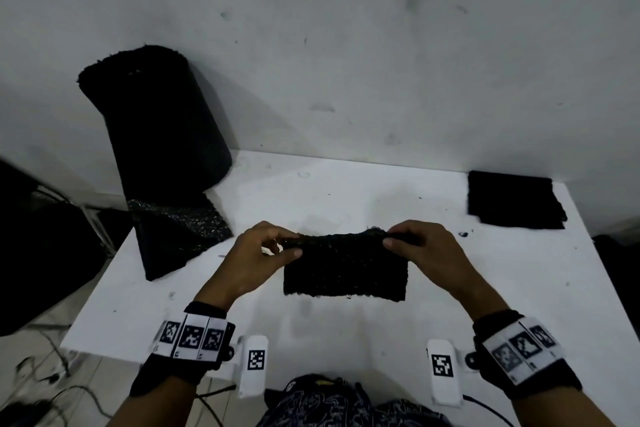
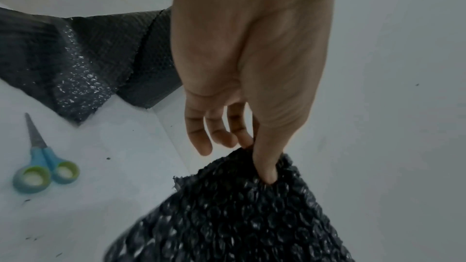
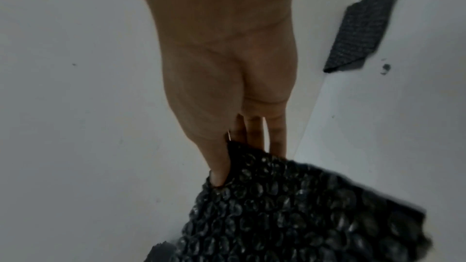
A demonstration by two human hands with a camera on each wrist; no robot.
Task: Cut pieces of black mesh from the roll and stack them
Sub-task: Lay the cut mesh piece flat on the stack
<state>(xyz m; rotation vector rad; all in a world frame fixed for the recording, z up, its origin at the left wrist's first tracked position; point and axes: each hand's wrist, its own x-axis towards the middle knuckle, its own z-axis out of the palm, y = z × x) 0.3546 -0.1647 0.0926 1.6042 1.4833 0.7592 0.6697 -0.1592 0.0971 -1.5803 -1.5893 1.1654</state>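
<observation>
A cut piece of black bubbly mesh [image 1: 344, 269] hangs above the white table [image 1: 381, 191], held by its top corners. My left hand [image 1: 273, 246] pinches the left corner [image 2: 262, 168] between thumb and forefinger. My right hand [image 1: 408, 241] pinches the right corner [image 3: 221, 172] the same way. The black roll [image 1: 156, 121] leans against the wall at the far left, its loose end [image 1: 176, 236] spread on the table. A stack of cut black pieces [image 1: 514, 199] lies at the far right corner and shows again as the stack [image 3: 363, 27] in the right wrist view.
Blue and green scissors [image 2: 42, 164] lie shut on the table left of my left hand, below the roll's loose end [image 2: 83, 71]. Small black scraps dot the table. Dark objects and cables sit on the floor at the left.
</observation>
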